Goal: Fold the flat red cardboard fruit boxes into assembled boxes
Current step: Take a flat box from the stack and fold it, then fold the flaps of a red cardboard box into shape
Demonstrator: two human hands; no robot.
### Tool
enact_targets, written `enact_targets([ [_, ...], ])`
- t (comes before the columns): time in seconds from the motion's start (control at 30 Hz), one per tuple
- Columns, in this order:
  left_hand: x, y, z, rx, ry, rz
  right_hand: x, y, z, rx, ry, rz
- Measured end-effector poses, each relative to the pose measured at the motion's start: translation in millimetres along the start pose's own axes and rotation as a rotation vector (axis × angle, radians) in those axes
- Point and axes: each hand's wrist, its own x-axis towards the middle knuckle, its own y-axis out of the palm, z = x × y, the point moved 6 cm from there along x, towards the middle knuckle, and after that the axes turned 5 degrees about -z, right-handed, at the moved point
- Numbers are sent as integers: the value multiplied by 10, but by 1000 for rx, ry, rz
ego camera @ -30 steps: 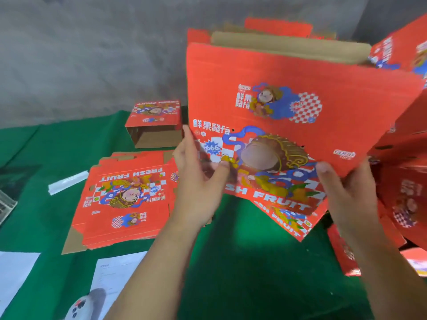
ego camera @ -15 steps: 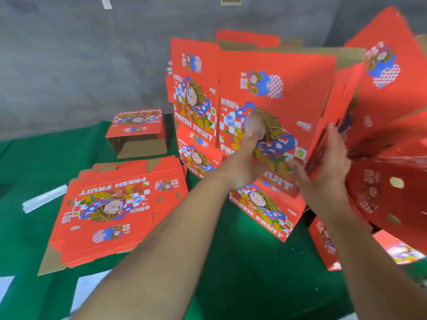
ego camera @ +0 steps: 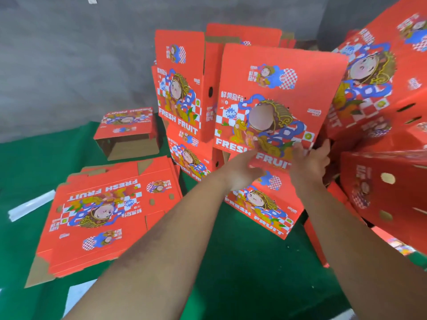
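Note:
I hold an assembled red fruit box (ego camera: 275,88) upright at the centre, its printed "FRESH FRUIT" face towards me. My left hand (ego camera: 240,173) grips its lower edge from below, fingers hidden behind the cardboard. My right hand (ego camera: 309,158) grips the lower right corner, fingers curled round the edge. Under the held box another red box (ego camera: 261,211) lies tilted on the green table (ego camera: 231,262). A stack of flat red boxes (ego camera: 111,211) lies at the left.
Assembled red boxes (ego camera: 180,88) are stacked behind, against the grey wall. A smaller box (ego camera: 127,132) lies open-sided at the back left. A pile of red boxes (ego camera: 381,100) crowds the right side. A white strip (ego camera: 30,207) and paper (ego camera: 78,296) lie at the left.
The box has moved away from me and upright against the stack behind. Both hands have slid down to its lower edge, and my arms have stretched forward.

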Motion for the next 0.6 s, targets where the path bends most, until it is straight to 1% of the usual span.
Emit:
enact_targets([
  [0.07,-60,19,72,-57,7,-66,-140,-113,52,37,-67,-102],
  [0.13,-120,-14,95,-170,-8,-186,-394,-221,141,88,-227,-210],
  [0.2,-201,-71,76,-330,-7,-305,-706,-216,195,109,-411,-240],
  [0.27,-275,-103,47,-441,33,-355,-967,-87,191,124,-500,-154],
  [0.33,-343,-99,72,-474,47,-386,-1136,66,164,143,-505,-43],
  [0.4,-410,-85,143,-512,20,-412,-1232,204,133,133,-514,36],
  [0.5,-476,-72,295,-562,-42,-457,-1300,322,110,85,-531,101],
  [0.6,-582,-139,416,-582,-51,-535,-1347,384,95,88,-554,134],
])
